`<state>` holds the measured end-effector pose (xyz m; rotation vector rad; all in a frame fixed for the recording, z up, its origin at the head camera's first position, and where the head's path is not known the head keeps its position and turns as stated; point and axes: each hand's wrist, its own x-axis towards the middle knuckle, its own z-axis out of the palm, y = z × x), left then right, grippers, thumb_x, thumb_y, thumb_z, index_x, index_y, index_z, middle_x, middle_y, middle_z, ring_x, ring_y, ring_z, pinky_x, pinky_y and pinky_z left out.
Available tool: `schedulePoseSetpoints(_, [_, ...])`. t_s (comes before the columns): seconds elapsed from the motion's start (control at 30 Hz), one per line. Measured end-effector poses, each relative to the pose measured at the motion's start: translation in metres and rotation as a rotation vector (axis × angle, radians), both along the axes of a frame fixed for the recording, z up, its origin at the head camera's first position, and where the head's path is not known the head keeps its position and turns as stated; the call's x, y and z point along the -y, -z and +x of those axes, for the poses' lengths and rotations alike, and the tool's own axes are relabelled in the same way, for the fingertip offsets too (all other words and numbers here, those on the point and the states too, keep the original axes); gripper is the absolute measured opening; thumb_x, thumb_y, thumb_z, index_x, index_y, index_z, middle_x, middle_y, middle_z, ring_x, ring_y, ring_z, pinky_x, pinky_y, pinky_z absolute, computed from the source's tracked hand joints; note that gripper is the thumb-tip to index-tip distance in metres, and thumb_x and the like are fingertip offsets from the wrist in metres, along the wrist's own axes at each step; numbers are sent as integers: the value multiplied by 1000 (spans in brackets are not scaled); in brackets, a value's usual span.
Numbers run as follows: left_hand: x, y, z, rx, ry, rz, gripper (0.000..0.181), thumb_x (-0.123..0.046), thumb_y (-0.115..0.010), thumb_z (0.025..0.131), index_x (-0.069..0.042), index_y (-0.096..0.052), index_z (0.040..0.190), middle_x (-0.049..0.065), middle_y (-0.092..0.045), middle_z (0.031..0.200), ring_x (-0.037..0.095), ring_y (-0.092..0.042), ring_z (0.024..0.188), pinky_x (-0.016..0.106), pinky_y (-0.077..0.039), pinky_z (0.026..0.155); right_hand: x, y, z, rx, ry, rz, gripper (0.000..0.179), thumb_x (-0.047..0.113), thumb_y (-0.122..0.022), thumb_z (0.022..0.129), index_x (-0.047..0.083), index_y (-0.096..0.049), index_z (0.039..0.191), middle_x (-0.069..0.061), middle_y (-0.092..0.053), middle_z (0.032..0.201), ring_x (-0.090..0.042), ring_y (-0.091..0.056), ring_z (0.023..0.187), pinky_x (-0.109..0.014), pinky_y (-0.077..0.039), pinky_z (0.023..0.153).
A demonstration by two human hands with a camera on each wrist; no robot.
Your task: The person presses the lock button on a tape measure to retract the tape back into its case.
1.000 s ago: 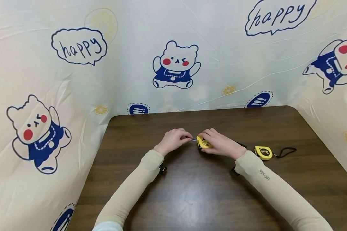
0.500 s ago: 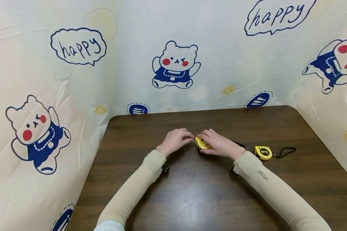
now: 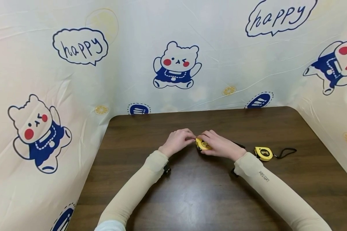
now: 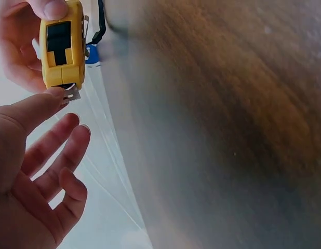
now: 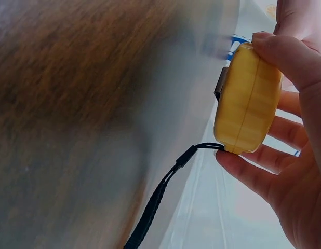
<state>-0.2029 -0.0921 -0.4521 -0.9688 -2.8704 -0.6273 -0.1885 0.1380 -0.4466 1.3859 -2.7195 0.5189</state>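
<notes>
A yellow tape measure (image 3: pixel 202 144) is gripped in my right hand (image 3: pixel 219 145), thumb on one side and fingers on the other. Its black button (image 4: pixel 59 41) faces the left wrist camera. My left hand (image 3: pixel 178 141) is right at its mouth, thumb and a mostly hidden forefinger pinching the metal end hook (image 4: pixel 72 94). The other left fingers (image 4: pixel 62 155) are apart from the case. From the back of the case a black wrist strap (image 5: pixel 155 199) hangs, and a metal belt clip (image 5: pixel 221 83) shows on its side.
A second yellow tape measure (image 3: pixel 263 153) lies on the brown wooden table (image 3: pixel 191 192), right of my right wrist, its black strap (image 3: pixel 286 151) looped to the right. A curtain (image 3: pixel 219 64) printed with bears surrounds the table's back and sides.
My left hand has moved right, up to the tape measure. The short stretch of blade seen between hand and case has gone back in. My right hand stays nearly in place.
</notes>
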Motion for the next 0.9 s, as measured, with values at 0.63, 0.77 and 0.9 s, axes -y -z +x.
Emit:
schedulePoseSetpoints(0.63, [19, 9, 0, -2, -68, 16, 18, -35, -59, 91, -27, -72, 101, -15, -64, 96, 3, -60, 81, 29, -50, 69, -54, 0, 2, 26, 99, 23, 54, 32, -69, 84, 8, -51, 129, -3, -51, 119, -15, -43, 104, -35, -44, 85])
schedulePoseSetpoints(0.77, [27, 10, 3, -11, -91, 8, 16, -37, -59, 91, -30, -72, 98, -15, -63, 95, 3, -60, 80, 28, -50, 69, -81, 2, -2, 19, 125, 18, 54, 30, -70, 84, 5, -51, 128, -6, -51, 117, -18, -45, 102, -37, -44, 83])
schedulePoseSetpoints(0.9, [36, 10, 7, -31, -110, 3, 15, -36, -61, 90, -29, -72, 97, -14, -64, 95, 5, -61, 81, 31, -50, 70, -110, 4, -7, 29, 179, 35, 53, 29, -70, 85, 3, -51, 128, -10, -52, 117, -22, -46, 103, -42, -44, 84])
